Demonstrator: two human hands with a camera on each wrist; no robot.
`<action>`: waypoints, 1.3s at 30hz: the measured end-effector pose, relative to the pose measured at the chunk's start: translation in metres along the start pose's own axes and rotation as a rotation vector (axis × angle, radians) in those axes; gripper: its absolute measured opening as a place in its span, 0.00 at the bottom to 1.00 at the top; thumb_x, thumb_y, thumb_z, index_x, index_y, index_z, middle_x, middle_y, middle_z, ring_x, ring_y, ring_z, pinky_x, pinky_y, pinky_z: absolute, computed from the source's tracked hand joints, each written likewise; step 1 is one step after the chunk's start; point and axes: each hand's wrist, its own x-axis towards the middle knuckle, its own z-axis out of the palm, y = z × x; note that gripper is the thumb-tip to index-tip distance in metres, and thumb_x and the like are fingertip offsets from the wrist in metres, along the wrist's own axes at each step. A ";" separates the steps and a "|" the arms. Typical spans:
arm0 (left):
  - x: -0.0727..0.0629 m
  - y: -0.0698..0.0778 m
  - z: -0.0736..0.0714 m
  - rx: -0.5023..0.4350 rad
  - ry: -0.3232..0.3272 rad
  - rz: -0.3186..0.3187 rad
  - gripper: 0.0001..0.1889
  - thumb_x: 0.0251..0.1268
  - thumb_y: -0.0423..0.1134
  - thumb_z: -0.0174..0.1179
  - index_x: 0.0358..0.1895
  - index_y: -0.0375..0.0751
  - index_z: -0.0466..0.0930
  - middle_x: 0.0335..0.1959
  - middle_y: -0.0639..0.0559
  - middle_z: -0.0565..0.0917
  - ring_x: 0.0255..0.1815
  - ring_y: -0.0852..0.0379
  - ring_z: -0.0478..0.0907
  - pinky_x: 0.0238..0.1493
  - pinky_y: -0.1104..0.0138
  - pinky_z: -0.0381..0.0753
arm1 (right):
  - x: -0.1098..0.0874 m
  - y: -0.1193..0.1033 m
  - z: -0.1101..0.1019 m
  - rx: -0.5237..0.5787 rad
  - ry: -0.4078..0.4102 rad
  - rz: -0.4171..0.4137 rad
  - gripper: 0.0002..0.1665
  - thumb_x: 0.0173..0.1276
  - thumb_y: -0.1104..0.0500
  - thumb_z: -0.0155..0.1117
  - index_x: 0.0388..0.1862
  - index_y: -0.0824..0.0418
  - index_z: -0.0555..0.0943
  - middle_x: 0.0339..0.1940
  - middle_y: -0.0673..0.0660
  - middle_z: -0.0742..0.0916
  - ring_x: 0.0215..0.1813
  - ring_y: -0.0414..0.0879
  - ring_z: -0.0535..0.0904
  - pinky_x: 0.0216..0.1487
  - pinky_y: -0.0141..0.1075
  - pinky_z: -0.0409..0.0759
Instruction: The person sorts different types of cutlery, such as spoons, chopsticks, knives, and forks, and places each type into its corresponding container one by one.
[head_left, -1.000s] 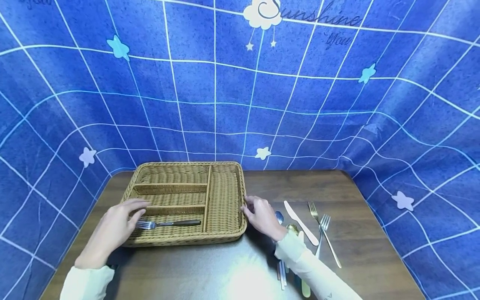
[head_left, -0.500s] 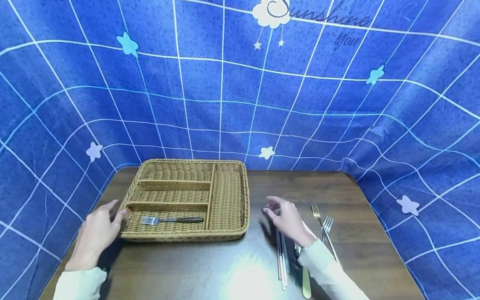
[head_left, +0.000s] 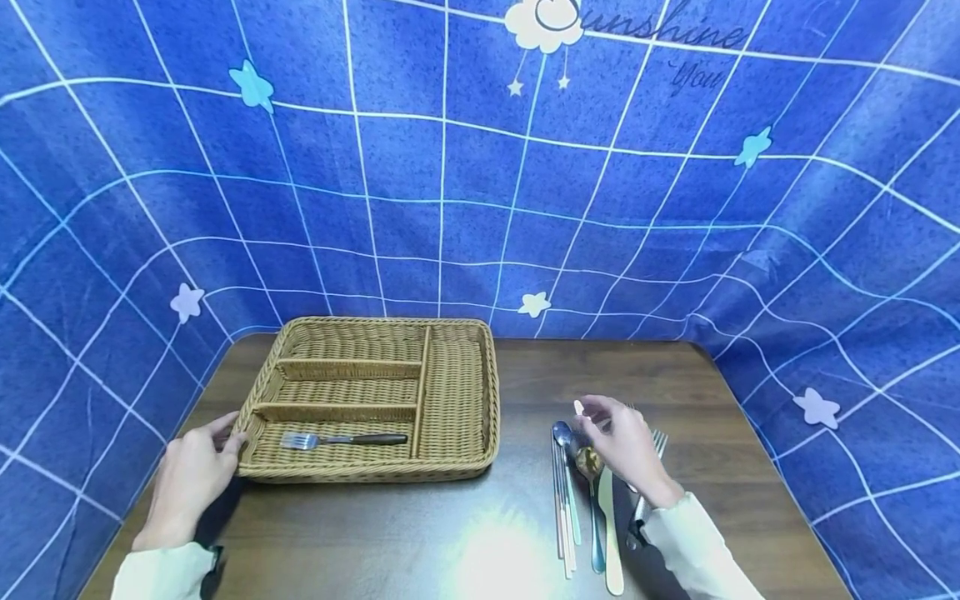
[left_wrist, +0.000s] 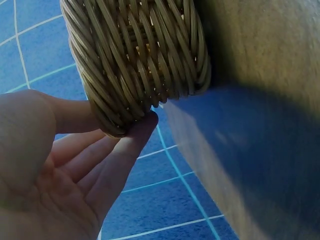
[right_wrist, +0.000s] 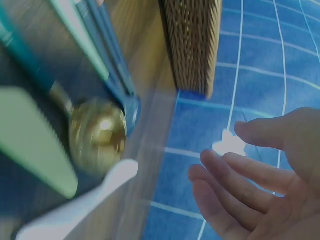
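Note:
My left hand (head_left: 191,479) is at the near left corner of a wicker cutlery tray (head_left: 491,400). In the left wrist view its thumb and fingers pinch the woven edge (left_wrist: 145,60). Inside the tray's front compartment lies a fork (head_left: 345,440) with a dark handle. My right hand (head_left: 626,442) hovers over the cutlery at the right, fingers loosely bent and nothing between them. Below it, the right wrist view shows a gold spoon (right_wrist: 97,135), a white knife (right_wrist: 75,207) and a pale green blade (right_wrist: 35,140). In the head view the hand covers most of the white knife.
Chopsticks (head_left: 557,500) and a dark-bowled spoon (head_left: 562,432) lie left of the gold spoon. A pale knife (head_left: 611,533) points toward the near edge. Fork tines (head_left: 660,442) show beyond the right hand. Blue patterned cloth (head_left: 465,167) surrounds the wooden table (head_left: 375,533).
My right hand has moved right, from beside the tray to over the cutlery. My left hand has drawn back from above the fork to the tray's left corner.

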 end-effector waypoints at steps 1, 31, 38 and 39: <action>0.000 0.000 0.000 -0.004 -0.004 -0.018 0.21 0.75 0.36 0.64 0.65 0.29 0.82 0.41 0.34 0.92 0.52 0.17 0.81 0.42 0.33 0.78 | -0.002 0.002 -0.004 -0.009 0.004 0.002 0.16 0.70 0.64 0.75 0.55 0.67 0.88 0.37 0.57 0.92 0.36 0.48 0.88 0.41 0.46 0.89; -0.004 -0.002 0.002 -0.005 0.033 -0.076 0.21 0.77 0.43 0.65 0.66 0.38 0.85 0.55 0.25 0.83 0.53 0.13 0.78 0.37 0.34 0.77 | -0.055 0.052 -0.039 -0.237 -0.082 0.137 0.17 0.65 0.56 0.81 0.49 0.64 0.90 0.27 0.48 0.84 0.28 0.42 0.76 0.26 0.45 0.76; -0.005 -0.002 0.005 -0.016 0.036 -0.075 0.20 0.77 0.42 0.65 0.66 0.36 0.85 0.54 0.28 0.85 0.54 0.14 0.78 0.40 0.33 0.77 | -0.052 0.049 -0.033 -0.226 -0.124 0.134 0.15 0.65 0.57 0.80 0.47 0.63 0.90 0.31 0.50 0.87 0.31 0.43 0.77 0.30 0.45 0.78; -0.005 -0.003 0.005 -0.017 0.037 -0.078 0.20 0.77 0.42 0.65 0.65 0.36 0.85 0.53 0.28 0.85 0.55 0.14 0.78 0.41 0.33 0.77 | -0.052 0.049 -0.032 -0.227 -0.126 0.129 0.15 0.64 0.58 0.81 0.47 0.63 0.90 0.31 0.50 0.87 0.31 0.43 0.77 0.31 0.45 0.78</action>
